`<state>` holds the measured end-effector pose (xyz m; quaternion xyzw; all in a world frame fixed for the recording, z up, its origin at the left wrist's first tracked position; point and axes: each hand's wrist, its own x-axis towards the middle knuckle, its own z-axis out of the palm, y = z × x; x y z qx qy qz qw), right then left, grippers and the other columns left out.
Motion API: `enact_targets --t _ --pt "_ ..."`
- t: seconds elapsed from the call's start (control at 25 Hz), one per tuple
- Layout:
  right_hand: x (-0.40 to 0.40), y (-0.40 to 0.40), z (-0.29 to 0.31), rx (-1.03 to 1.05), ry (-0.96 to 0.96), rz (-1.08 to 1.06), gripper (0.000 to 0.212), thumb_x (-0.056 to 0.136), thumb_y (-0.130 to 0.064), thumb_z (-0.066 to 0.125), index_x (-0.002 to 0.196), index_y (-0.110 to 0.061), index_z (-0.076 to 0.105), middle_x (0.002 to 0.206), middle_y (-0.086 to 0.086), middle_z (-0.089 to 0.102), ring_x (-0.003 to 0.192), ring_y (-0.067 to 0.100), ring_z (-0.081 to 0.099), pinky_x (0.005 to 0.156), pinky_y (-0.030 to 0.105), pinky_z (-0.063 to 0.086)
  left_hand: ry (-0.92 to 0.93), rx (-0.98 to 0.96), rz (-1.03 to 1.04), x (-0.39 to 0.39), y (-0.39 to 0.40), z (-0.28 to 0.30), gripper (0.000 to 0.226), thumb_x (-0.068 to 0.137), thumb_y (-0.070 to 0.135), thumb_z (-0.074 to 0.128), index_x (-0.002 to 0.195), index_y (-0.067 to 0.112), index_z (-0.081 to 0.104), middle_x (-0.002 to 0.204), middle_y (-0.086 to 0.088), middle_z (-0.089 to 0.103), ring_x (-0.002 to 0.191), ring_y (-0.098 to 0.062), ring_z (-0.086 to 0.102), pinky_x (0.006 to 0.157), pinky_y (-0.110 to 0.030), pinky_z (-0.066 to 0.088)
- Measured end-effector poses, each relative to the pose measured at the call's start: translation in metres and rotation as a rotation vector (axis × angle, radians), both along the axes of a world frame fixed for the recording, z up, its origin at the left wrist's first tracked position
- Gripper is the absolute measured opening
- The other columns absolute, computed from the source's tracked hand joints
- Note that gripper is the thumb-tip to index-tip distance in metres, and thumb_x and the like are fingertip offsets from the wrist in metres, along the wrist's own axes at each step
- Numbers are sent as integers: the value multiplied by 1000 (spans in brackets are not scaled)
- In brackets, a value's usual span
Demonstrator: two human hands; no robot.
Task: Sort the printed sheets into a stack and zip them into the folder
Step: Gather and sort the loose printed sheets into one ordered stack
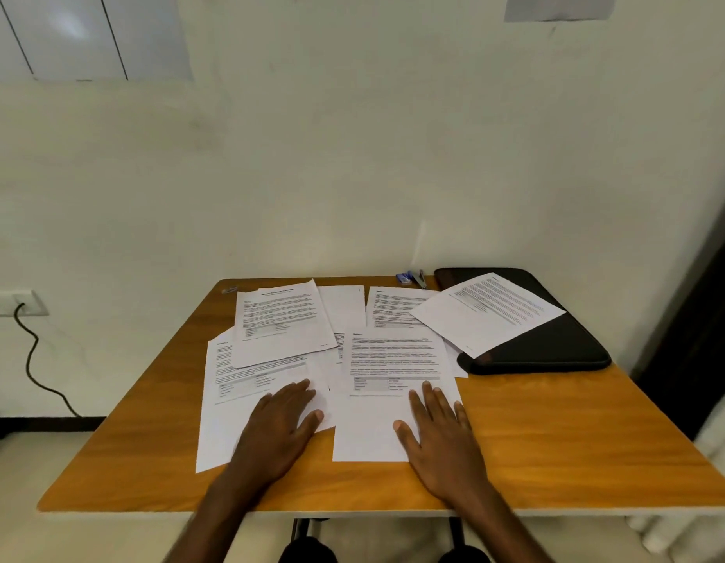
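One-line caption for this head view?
Both hands, left hand and right hand, flat on scattered printed sheets; black folder waits.

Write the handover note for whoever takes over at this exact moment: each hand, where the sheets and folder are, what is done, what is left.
Left hand: open, flat on the near-left sheet, gripping nothing.
Right hand: open, flat on the near-centre sheet, gripping nothing.
Sheets: spread loose and overlapping across the table; one sheet lies partly on the folder.
Folder: black, flat at the far right; whether it is zipped cannot be told.
Done: nothing stacked yet.
Left: gather and sort the sheets into one stack, clear the sheet off the folder, put the stack in, zip it.
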<state>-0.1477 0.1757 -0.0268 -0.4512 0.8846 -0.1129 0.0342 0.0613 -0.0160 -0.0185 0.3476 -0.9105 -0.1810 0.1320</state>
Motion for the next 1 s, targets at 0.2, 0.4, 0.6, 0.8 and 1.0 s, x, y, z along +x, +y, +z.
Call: enact_targets --t 0.2,0.4,0.6,0.8,1.0 --pt "9 4 0 15 15 -7 132 48 -83 -48 163 -34 -8 171 -5 -16 159 19 -11 127 43 -9 192 43 146 -53 -2 25 50 99 51 63 139 21 63 143 -1 65 131 -24 58 108 -43 46" --pt "9 1 -9 -20 -13 -14 121 61 -86 -36 164 -34 2 167 -7 -14 159 22 -3 121 33 -22 304 502 293 -119 -9 46 37 96 32 73 120 3 69 125 -2 71 108 -23 66 93 -36 53" --pt "7 -1 -9 -10 -31 -30 127 53 -88 -41 163 -34 -6 164 -8 -22 159 21 -10 104 28 -33 321 611 262 -129 -19 31 24 85 26 74 107 16 79 117 -7 79 101 -28 75 94 -44 62" --pt "9 4 2 -362 -114 -141 106 70 -92 -21 157 -32 -10 167 -10 -15 157 14 -8 126 36 -10 577 617 183 -111 -8 52 16 102 19 65 91 20 77 101 -6 82 86 -20 79 84 -40 65" --pt "10 13 8 -517 -233 -266 83 92 -74 24 161 -29 7 172 -5 9 158 17 11 127 40 17 865 841 172 -93 -10 99 10 100 23 70 104 15 75 84 6 82 75 -12 80 60 -22 62"
